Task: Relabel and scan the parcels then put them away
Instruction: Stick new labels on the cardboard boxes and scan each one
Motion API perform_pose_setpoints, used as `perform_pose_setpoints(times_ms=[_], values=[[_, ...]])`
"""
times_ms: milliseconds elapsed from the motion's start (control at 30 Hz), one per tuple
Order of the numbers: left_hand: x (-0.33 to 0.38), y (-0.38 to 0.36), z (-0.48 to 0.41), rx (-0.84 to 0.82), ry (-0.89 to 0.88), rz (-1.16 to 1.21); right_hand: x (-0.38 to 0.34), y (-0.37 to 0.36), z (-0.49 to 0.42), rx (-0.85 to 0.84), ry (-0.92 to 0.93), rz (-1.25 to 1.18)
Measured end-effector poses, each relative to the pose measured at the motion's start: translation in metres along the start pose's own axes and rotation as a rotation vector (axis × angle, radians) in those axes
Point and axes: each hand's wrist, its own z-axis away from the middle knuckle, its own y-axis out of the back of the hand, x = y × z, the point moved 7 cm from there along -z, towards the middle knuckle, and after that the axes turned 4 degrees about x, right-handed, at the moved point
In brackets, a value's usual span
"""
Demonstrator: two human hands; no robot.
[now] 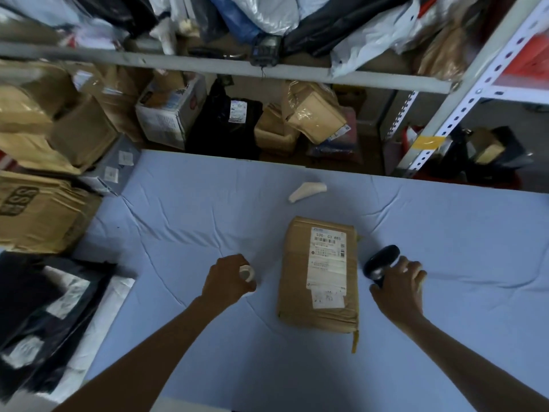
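**Two hands flank a brown parcel on a blue surface**

We look down from head height at two bare forearms that reach in from the bottom corners of the view. The left hand [228, 276] is curled, knuckles up, around a small white roll [247, 273], whose open end shows between thumb and fingers. It sits low over the surface [178, 218], just left of the parcel. The right hand [399, 285] comes in from the other side, fingers wrapped over the handle of a black scanner [381, 261]. The scanner's head tilts up and inward, close to the parcel's right edge.

Between the hands the parcel [319, 275], a flat package in brown wrapping, lies lengthwise with a white shipping label [328, 257] facing up. We cannot tell whether either hand touches it. Farther back on the blue cloth lies a pale scrap [307, 191]. Beyond the surface a metal shelf [208, 65] holds cartons and bags, and black bags [44, 295] are heaped at the left.
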Motion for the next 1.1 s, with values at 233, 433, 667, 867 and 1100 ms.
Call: perform_pose_setpoints(times_ms=[233,433,667,867,1100], values=[[0.102,0.051,0.003,-0.181,-0.328,0.501,-0.107,0.107,0.025,-0.092,0.409,-0.745],[0.160,0.080,0.019,-0.306,-0.423,0.744,-0.148,0.132,0.039,-0.263,0.458,-0.906],[0.168,0.072,0.029,-0.375,-0.335,0.850,-0.137,0.155,0.044,-0.157,0.395,-1.090],[0.170,0.076,0.030,-0.279,-0.298,0.862,-0.131,0.152,0.048,-0.052,0.380,-1.032],[0.163,0.077,0.028,-0.155,-0.275,0.761,-0.140,0.179,0.062,0.197,0.705,-0.699]])
